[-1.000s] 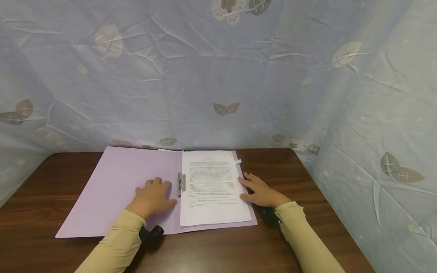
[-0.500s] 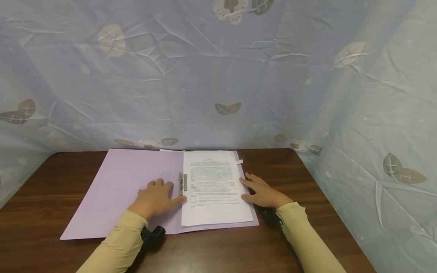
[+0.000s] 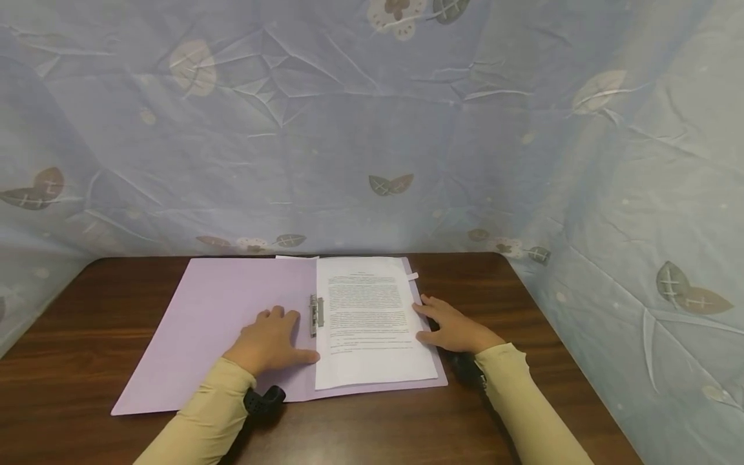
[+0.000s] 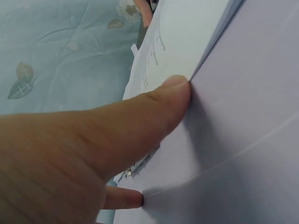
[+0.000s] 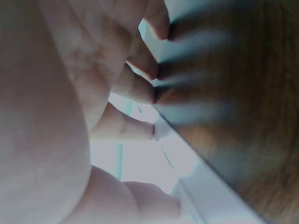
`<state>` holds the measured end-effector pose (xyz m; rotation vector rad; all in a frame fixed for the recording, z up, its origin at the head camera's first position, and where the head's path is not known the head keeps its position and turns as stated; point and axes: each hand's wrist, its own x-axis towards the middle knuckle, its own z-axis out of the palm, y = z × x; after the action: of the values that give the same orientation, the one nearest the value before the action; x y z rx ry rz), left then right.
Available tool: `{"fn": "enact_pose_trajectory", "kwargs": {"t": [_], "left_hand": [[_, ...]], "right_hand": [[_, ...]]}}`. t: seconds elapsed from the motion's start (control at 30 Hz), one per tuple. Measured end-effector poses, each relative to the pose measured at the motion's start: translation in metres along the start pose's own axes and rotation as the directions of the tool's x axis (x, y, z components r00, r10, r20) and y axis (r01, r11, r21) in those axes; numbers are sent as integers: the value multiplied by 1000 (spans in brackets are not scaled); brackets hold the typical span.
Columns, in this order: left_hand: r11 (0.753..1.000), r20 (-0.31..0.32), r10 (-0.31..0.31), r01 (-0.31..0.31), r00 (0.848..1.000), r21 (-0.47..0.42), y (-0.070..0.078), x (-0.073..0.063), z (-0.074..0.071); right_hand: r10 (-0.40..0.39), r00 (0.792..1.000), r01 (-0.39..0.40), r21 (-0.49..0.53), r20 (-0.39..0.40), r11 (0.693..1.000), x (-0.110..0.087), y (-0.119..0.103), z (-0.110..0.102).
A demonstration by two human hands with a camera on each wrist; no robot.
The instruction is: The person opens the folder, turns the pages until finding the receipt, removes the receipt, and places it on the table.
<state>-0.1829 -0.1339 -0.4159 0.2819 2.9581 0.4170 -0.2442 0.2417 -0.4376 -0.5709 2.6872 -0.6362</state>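
A purple file folder (image 3: 232, 290) lies opened out on the table. On its right half sits a stack of printed paper (image 3: 372, 368), beside a metal clip (image 3: 314, 316) at the fold. My left hand (image 3: 270, 342) rests on the folder's left half, fingers spread; in the left wrist view its thumb (image 4: 173, 95) touches the left edge of the paper. At the other side, my right hand (image 3: 453, 326) has its thumb and a fingertip at the right edge of the stack. In the right wrist view its other fingertips (image 5: 161, 28) come down on the table.
The dark wooden table (image 3: 372, 433) runs back to a patterned cloth (image 3: 325, 161), which also hangs along the right side. A small white tab (image 3: 413, 276) sticks out at the folder's upper right edge. Black wrist straps (image 3: 264, 400) show below the hands.
The folder and paper have shifted slightly right and nearer in the head view. My left thumb has reached out to the paper's left edge and slid lower along it. My right hand stays at the right edge.
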Motion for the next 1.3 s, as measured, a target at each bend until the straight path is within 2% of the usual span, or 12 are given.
{"fn": "enact_pose_trajectory", "kwargs": {"t": [0.17, 0.3, 0.4, 0.57, 0.77, 0.93, 1.1, 1.3], "left_hand": [[1000, 6, 20, -20, 1000, -3, 2, -1, 1], [999, 36, 34, -34, 999, 9, 6, -4, 1], [999, 56, 45, -47, 997, 27, 11, -6, 0], [998, 54, 45, -47, 998, 38, 16, -8, -3], [998, 73, 52, -54, 996, 32, 11, -9, -5], [997, 93, 72, -74, 993, 21, 4, -8, -13], [999, 140, 34, -36, 990, 14, -6, -9, -20], [998, 165, -36, 26, 986, 59, -16, -8, -24]], "right_hand": [[20, 1000, -20, -26, 1, 999, -3, -3, -4], [21, 1000, -21, -11, -2, 1000, -5, -4, -6], [20, 1000, -20, -13, -23, 1000, -7, -4, -8], [19, 998, -21, -27, -52, 999, -7, -7, -9], [14, 998, -17, -47, -58, 999, -5, -10, -8], [24, 998, -27, -47, -62, 999, -4, -11, -8], [-5, 998, 1, -65, -63, 998, -3, -9, -9], [17, 998, -21, -58, -65, 998, -3, -7, -6]]}}
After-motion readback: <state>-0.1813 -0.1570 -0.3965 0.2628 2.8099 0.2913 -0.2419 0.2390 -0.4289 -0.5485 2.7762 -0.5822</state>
